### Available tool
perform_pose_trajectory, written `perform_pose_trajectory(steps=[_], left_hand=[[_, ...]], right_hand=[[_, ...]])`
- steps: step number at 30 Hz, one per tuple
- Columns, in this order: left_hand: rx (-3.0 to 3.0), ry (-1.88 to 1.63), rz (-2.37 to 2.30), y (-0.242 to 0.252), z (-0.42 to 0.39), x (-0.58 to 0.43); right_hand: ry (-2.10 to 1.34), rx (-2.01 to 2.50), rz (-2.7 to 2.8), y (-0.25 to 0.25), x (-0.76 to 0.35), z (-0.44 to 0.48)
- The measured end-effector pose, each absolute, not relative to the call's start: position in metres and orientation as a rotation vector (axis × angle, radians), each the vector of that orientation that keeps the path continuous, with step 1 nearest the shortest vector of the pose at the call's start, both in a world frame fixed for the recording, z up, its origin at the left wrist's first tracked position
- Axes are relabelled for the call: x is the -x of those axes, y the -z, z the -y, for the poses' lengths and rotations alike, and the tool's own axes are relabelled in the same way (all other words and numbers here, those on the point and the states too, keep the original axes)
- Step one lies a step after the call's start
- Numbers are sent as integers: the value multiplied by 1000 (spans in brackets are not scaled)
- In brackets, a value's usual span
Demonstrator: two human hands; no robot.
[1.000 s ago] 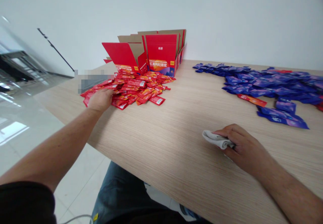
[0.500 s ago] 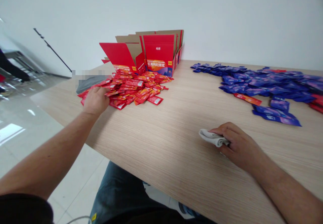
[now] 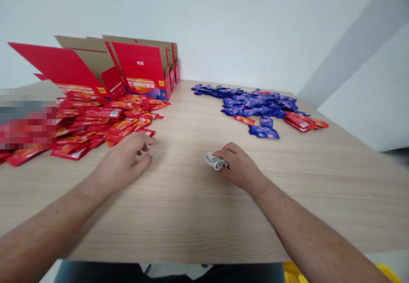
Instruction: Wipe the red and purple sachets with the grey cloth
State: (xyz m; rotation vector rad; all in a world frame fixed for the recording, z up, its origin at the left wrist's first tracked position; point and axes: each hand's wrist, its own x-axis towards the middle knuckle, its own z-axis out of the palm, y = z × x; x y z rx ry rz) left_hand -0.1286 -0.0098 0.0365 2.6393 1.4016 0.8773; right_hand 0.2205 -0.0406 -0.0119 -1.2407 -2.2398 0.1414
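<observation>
My left hand (image 3: 128, 161) hovers low over the wooden table (image 3: 198, 206), just in front of the near edge of a heap of red sachets (image 3: 96, 121). Its fingers are loosely curled and apart, and nothing is in them. My right hand (image 3: 238, 166) lies on the table at the middle, its fingers closed on a small folded white cloth (image 3: 214, 161). The cloth sticks out to the left of the fingers and rests on the tabletop.
Open red cardboard boxes (image 3: 140, 68) stand at the back left behind the red heap. A spread of blue sachets (image 3: 252, 104) lies at the back right, with a few red ones (image 3: 303, 121) at its right end. A pixelated patch covers the far left.
My left hand has come off the red sachets and moved back toward the middle of the table. The view has swung to the right. My right hand still holds the cloth.
</observation>
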Motion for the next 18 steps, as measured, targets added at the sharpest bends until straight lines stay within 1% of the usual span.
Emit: perform_pose_trajectory(steps=[3, 7, 12, 15, 18], left_hand=[[-2645, -744, -1131, -34, 15, 82], [-2661, -655, -947, -23, 6, 34], [-2652, -886, -958, 9, -16, 18], [-2651, -880, -1016, 24, -25, 28], [-2628, -892, -1097, 29, -30, 38]], right_hand=[[-170, 1323, 2252, 11, -220, 39], [-286, 1353, 2344, 8, -217, 41], [-379, 1229, 2364, 4, -214, 46], [-361, 1236, 2223, -2, -214, 46], [-301, 1269, 2150, -14, -224, 38]])
